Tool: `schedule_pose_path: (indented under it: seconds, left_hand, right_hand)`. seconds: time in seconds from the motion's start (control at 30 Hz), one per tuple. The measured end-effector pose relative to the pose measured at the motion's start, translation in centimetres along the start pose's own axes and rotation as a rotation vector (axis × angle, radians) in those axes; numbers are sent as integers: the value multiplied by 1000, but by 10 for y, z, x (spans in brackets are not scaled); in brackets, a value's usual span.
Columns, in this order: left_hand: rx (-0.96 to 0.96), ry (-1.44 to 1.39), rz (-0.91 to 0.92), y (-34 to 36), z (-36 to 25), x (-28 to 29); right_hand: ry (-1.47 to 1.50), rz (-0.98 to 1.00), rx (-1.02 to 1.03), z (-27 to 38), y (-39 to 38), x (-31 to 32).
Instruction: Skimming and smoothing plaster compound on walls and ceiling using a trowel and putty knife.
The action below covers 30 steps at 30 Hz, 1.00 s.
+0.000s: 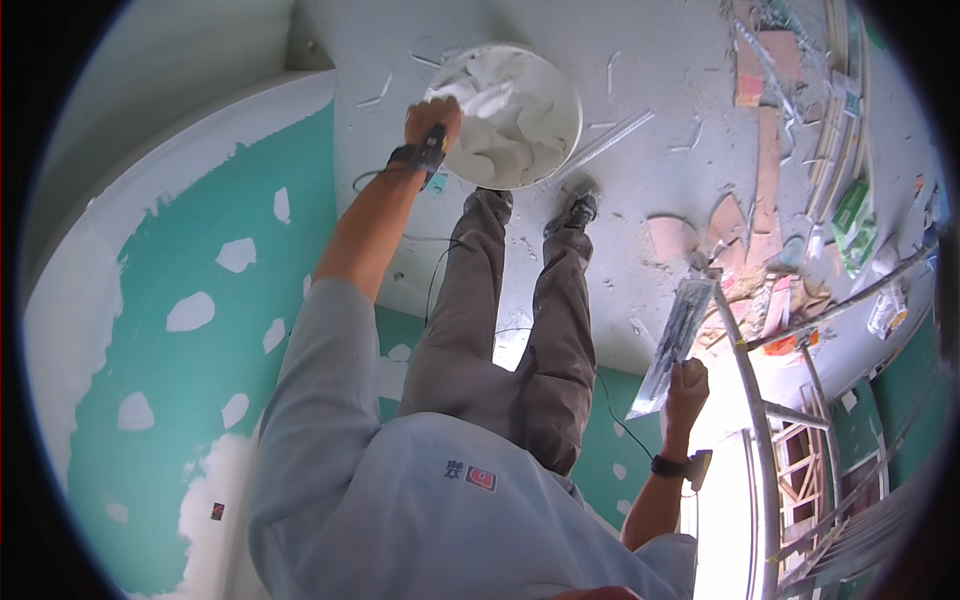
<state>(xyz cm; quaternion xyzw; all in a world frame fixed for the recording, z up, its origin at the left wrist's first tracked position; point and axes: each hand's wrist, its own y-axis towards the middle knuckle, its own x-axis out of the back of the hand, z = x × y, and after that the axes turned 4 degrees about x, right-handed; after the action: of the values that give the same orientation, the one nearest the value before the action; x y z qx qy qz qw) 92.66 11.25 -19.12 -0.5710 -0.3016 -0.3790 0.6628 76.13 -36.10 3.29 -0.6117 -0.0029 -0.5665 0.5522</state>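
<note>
With the right hand (pixel 686 392) closed around a broad trowel (pixel 677 338), best kept steady and clear of the rubble (pixel 766 240), the left hand (pixel 433 121), its grip curled but contents indiscernible, lay at the rim of the floor-standing bucket (pixel 578 115) of white paste (pixel 512 112).

Trowel (pixel 672 345) in right hand (pixel 688 388)

Over there on the floor (pixel 640 180), a bucket (pixel 576 130) stands just before the person's feet (pixel 582 208), plaster (pixel 515 115) inside it. The left grip (pixel 435 122) is over its left side; the right grip (pixel 688 387), well apart, has a trowel (pixel 672 345). A wall (pixel 200 370) rises left; rubble (pixel 765 200) lies ahead right, a scaffold (pixel 762 440) nearer on that side.
</note>
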Motion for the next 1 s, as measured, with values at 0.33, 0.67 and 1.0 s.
schedule_pose_path:
  seconds: [0.33, 0.67, 1.0]
  left_hand:
    - [-348, -89, 288, 40, -78, -34]
    - [-427, -221, 338, 44, -49, 12]
    - [-341, -420, 332, -19, 24, 66]
  right_hand:
    - [76, 165, -289, -51, -5, -31]
    - [94, 51, -26, -15, 9, -28]
    - [258, -76, -136, 38, -11, 24]
